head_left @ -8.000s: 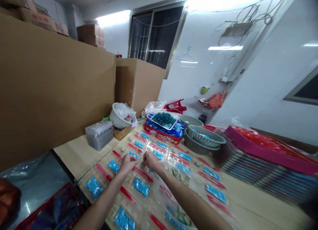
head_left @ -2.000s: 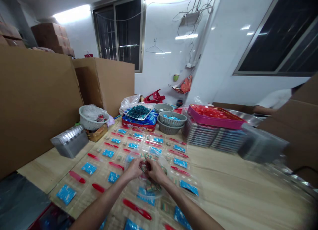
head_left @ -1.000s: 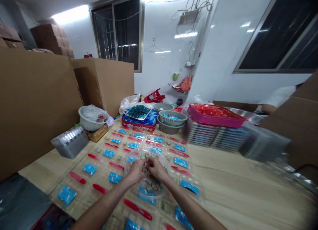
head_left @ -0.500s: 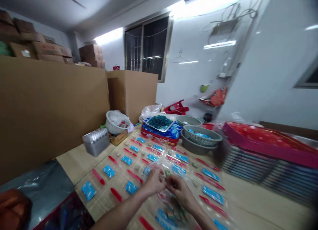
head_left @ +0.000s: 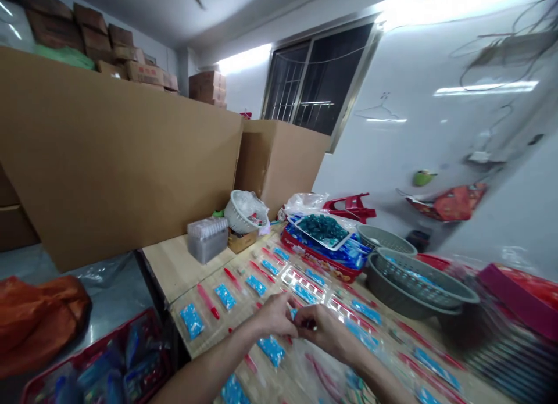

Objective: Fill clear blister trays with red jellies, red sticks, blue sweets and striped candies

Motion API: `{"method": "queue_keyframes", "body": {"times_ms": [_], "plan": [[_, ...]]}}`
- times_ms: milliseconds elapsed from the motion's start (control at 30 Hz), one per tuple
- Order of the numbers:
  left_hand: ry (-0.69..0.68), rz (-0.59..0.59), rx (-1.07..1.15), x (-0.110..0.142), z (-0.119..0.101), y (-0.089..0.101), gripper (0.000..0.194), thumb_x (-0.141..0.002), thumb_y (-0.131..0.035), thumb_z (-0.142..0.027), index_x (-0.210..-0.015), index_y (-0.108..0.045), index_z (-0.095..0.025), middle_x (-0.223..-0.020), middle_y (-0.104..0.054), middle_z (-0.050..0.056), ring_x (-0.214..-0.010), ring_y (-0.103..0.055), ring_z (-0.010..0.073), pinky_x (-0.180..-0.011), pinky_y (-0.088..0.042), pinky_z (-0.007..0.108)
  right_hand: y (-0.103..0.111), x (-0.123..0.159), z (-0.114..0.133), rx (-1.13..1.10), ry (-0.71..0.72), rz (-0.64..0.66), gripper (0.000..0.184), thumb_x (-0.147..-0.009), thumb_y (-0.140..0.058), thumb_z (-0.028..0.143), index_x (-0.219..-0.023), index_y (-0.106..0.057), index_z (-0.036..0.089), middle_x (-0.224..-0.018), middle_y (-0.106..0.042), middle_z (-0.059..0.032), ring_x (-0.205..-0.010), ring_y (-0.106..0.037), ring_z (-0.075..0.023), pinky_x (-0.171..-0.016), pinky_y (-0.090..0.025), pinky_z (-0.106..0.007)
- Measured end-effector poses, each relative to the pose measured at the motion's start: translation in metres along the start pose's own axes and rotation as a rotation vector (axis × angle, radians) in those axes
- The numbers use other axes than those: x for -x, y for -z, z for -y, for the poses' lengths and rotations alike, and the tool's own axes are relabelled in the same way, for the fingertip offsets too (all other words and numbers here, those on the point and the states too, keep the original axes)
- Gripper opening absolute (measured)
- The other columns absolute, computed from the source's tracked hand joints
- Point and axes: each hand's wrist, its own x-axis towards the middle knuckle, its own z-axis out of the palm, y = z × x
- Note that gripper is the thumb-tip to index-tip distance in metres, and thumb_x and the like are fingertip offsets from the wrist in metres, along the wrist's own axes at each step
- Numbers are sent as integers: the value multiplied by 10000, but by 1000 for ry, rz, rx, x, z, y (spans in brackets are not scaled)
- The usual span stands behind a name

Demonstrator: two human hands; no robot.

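Our left hand [head_left: 274, 317] and right hand [head_left: 326, 328] are curled closed just above a blue packet [head_left: 271, 350] in a clear plastic bag [head_left: 255, 349], with the fingertips nearly meeting; we cannot tell if they grip something small. The packet's long axis slants from upper left to lower right. Many bags on the wooden table [head_left: 183, 270] already hold a packet and a red stick [head_left: 208, 302]; the further rows we cannot fully check. A grey plastic basket [head_left: 421, 285] stands beyond.

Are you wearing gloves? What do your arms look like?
The left hand and right hand are bare, with no gloves. The left arm and right arm show no sleeves, watch or bracelet.
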Motion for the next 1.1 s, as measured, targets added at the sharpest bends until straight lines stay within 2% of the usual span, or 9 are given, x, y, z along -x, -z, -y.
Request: {"method": "queue_keyframes", "body": {"times_ms": [133,267,333,433,500,567,733,867,1100], "plan": [[69,-80,103,16,12,33,561,-433,-668,-59,-952,-481,-164,-557,-530,-93,-426,-470,84,-419,-361,184,-17,-41,15,-39,42,68,85,-612,-549,145,-582,-629,152,-518,-522,43,-500,-408,-75,-466,-271,-183],[47,-151,173,39,26,77,626,-447,-692,-88,-1029,-475,-168,-625,-557,-70,-485,-507,92,-451,-383,191,-40,-87,7,-304,-27,125,48,-553,-592,171,-582,-622,147,-510,-527,54,-475,-407,-68,-459,-285,-185],[-31,-312,139,54,33,104,521,-489,-679,-107,-982,-518,-163,-681,-577,-39,-576,-543,103,-500,-397,190,-54,-111,2,-486,-121,98,73,-533,-599,200,-582,-619,151,-495,-539,47,-459,-429,-76,-465,-324,-196],[-64,-659,130,75,44,146,245,-571,-605,-153,-809,-545,-151,-679,-563,-16,-589,-543,104,-511,-403,196,-76,-144,6,-712,-263,26,95,-516,-604,225,-584,-610,157,-486,-559,34,-452,-468,-87,-488,-386,-216],[-40,-819,161,84,54,168,161,-612,-566,-196,-765,-534,-154,-636,-537,-24,-537,-525,103,-485,-405,205,-91,-164,15,-760,-308,-4,72,-525,-596,213,-574,-590,161,-488,-560,29,-454,-482,-90,-494,-408,-222],[-47,-900,142,87,65,185,123,-644,-531,-212,-754,-536,-157,-603,-530,-29,-516,-519,106,-477,-404,207,-107,-183,28,-688,-329,-33,37,-551,-571,200,-563,-566,165,-479,-546,28,-439,-478,-90,-473,-410,-221],[-18,-963,-188,71,94,206,121,-632,-536,-104,-738,-561,-157,-674,-585,-13,-619,-565,111,-575,-430,202,-136,-220,48,-443,-343,-118,35,-593,-558,177,-572,-584,167,-476,-555,12,-445,-505,-109,-445,-396,-214],[116,-903,-493,54,101,215,207,-584,-554,-21,-744,-590,-149,-684,-596,-10,-677,-574,125,-645,-419,218,-145,-233,51,-221,-328,-179,41,-540,-601,127,-535,-614,165,-547,-622,-29,-608,-603,-174,-532,-411,-232],[149,-816,-572,41,97,217,166,-571,-593,-30,-681,-606,-153,-656,-581,-20,-683,-557,140,-646,-398,229,-149,-236,61,45,-308,-198,112,-565,-620,144,-653,-683,175,-750,-699,-70,-796,-633,-220,-618,-402,-246]]}}
